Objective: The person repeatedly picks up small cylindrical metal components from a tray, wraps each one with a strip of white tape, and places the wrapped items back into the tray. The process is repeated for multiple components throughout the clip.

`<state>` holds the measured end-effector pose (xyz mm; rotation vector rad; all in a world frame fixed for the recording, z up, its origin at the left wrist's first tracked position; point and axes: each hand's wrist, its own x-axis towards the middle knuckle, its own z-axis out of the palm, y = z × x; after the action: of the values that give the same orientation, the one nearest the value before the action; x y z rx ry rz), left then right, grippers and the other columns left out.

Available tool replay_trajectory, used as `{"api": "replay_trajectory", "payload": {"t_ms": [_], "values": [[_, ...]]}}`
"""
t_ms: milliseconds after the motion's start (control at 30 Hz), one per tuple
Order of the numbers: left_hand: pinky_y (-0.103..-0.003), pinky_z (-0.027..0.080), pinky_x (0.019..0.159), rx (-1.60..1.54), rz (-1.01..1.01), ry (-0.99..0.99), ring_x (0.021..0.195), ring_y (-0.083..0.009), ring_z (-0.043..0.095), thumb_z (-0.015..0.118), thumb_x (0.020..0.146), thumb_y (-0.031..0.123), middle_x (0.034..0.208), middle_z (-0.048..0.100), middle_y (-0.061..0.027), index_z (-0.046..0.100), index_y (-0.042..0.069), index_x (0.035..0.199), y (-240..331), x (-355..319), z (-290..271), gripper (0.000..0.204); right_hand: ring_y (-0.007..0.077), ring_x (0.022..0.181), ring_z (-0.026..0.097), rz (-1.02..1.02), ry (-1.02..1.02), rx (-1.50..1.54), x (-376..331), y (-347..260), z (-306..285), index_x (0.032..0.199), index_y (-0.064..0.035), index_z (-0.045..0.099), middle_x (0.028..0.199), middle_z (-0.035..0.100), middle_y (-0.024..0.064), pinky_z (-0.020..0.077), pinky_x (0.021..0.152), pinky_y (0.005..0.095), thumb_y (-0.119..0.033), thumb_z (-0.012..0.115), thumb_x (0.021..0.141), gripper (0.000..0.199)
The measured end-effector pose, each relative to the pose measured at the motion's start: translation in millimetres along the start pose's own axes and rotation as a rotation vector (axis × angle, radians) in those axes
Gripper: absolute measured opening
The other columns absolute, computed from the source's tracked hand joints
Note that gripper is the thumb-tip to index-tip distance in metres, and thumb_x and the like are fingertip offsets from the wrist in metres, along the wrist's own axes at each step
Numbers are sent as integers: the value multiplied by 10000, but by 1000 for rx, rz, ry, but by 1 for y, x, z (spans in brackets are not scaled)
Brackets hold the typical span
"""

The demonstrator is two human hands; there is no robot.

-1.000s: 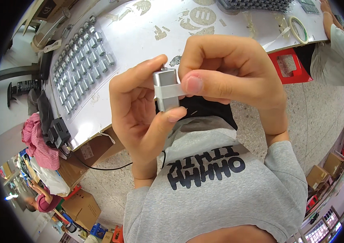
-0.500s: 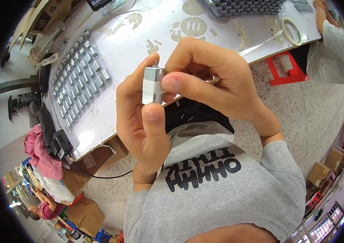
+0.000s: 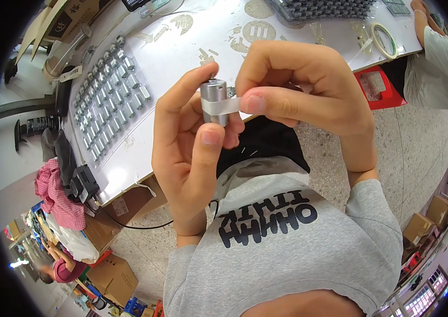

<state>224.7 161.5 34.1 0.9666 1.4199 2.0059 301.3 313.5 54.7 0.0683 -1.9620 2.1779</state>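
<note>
A small silver motor (image 3: 214, 91) with flattened sides stands nearly upright between the fingertips of my left hand (image 3: 180, 145). The forefinger presses its top end and the thumb its lower end. White tape (image 3: 227, 106) crosses the middle of the motor's body, and a short taut length runs off its right side. My right hand (image 3: 311, 98) pinches the free end of that tape between thumb and forefinger, just right of the motor. Both hands are raised above the table's near edge.
Rows of similar motors lie in a clear tray (image 3: 142, 108) on the white table (image 3: 173, 50). At the far right are a tape roll (image 3: 393, 52) and a dark tray of parts (image 3: 319, 11). A red stool (image 3: 397, 98) and another person's sleeve (image 3: 443, 76) are beyond the table.
My right hand has moved right, drawing a stretch of tape away from the motor. The motor has turned in my left hand, and its top now tips toward view.
</note>
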Motion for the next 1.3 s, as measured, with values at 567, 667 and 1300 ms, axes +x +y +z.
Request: {"api": "replay_trajectory", "payload": {"t_ms": [567, 667, 1300], "values": [[-217, 398, 656, 417, 97, 132, 750, -126, 480, 262, 936, 265, 1001, 504, -127, 344, -54, 1231, -10, -5, 14, 442, 111, 596, 563, 12, 39, -88, 1, 10, 6, 746, -3, 526, 649, 567, 89, 440, 536, 250, -178, 603, 770, 193], [-258, 404, 754, 323, -83, 151, 885, -188, 491, 217, 932, 352, 1127, 456, -176, 330, -64, 1234, -7, -4, 26, 526, 212, 602, 534, -33, 49, -94, -2, 16, -8, 737, -22, 521, 633, 537, 103, 411, 555, 311, -277, 607, 765, 271], [-262, 394, 634, 494, 124, -37, 669, -137, 466, 354, 921, 133, 823, 509, -85, 406, -40, 1207, -1, 10, 32, 338, 47, 558, 454, -127, 73, 71, -11, 11, -6, 785, -9, 481, 629, 502, 7, 374, 488, 208, -169, 604, 810, 203]]}}
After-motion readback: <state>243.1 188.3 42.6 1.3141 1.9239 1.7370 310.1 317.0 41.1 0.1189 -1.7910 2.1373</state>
